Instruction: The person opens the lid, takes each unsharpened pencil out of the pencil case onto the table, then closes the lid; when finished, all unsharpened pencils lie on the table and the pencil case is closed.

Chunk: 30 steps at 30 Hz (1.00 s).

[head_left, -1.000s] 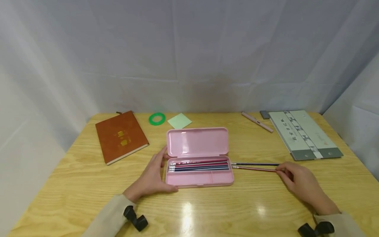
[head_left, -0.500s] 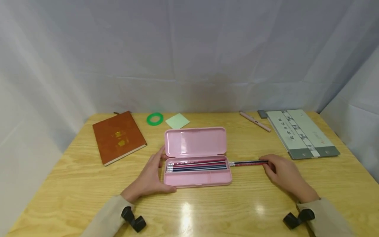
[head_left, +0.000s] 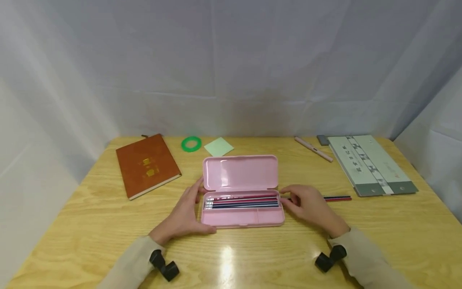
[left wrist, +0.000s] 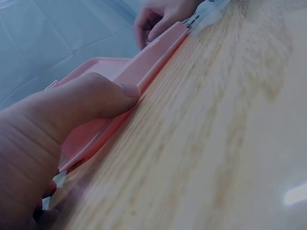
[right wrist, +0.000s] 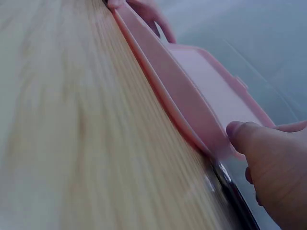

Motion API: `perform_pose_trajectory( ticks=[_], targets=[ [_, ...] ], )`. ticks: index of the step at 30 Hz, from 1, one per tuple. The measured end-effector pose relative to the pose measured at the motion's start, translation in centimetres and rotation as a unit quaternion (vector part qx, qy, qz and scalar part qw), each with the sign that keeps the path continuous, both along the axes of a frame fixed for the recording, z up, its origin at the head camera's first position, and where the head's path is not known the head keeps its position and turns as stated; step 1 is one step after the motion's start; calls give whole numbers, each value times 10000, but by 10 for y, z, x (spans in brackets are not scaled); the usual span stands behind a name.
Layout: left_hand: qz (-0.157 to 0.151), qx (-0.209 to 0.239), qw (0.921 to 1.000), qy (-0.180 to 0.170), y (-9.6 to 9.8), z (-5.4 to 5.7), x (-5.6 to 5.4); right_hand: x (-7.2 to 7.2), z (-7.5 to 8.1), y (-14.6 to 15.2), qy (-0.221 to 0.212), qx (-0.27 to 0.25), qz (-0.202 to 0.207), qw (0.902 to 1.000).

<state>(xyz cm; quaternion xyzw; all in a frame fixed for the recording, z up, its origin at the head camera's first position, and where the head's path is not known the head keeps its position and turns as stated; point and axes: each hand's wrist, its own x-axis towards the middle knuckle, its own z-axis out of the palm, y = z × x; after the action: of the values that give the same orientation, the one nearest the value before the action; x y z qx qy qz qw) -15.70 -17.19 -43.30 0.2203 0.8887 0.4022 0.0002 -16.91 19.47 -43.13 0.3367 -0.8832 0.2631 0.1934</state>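
An open pink pencil case (head_left: 231, 218) stands in the middle of the table, its lid (head_left: 241, 173) tipped back. Several red and dark pencils (head_left: 245, 202) lie in its rear compartment, ferrules to the left. My left hand (head_left: 184, 214) grips the case's left end, thumb at the front edge and fingers behind; the thumb (left wrist: 108, 96) presses the rim in the left wrist view. My right hand (head_left: 310, 204) is at the right end, thumb and index fingertips right at the wall. Two pencils (head_left: 337, 198), dark and red, lie side by side on the table, partly hidden beneath this hand.
A brown notebook (head_left: 148, 166) lies at the left. Toward the back are a green ring (head_left: 191, 143), a pale green paper square (head_left: 218, 147) and a pink pen (head_left: 313, 149). At the right, a pale green notebook (head_left: 368, 164) lies beside a small grey block (head_left: 323, 140).
The two loose pencils came together side by side. My right hand let go of their far ends and moved left to the case's right end. The left hand stayed on the case.
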Motion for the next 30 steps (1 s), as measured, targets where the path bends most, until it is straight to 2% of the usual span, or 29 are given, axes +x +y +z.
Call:
perform_pose_trajectory(
  ticks=[7,14,19,24,30],
  targets=[
    [23,-63,9999,-93,-1,2,1,-9,5,-34,183,348,471,9981],
    [21,-84,9999,-115,-1,2,2,-12,15,-52,-678,1064,507,9907],
    [22,-79,9999,-130,-1,4,2,-17,22,-59,-905,1540,566,9823],
    [51,-138,9998,-106,-1,5,2,-17,24,-64,-746,1679,595,9812],
    [53,-145,9998,-117,0,3,2,-15,19,-67,-320,1355,645,9882]
  ],
)
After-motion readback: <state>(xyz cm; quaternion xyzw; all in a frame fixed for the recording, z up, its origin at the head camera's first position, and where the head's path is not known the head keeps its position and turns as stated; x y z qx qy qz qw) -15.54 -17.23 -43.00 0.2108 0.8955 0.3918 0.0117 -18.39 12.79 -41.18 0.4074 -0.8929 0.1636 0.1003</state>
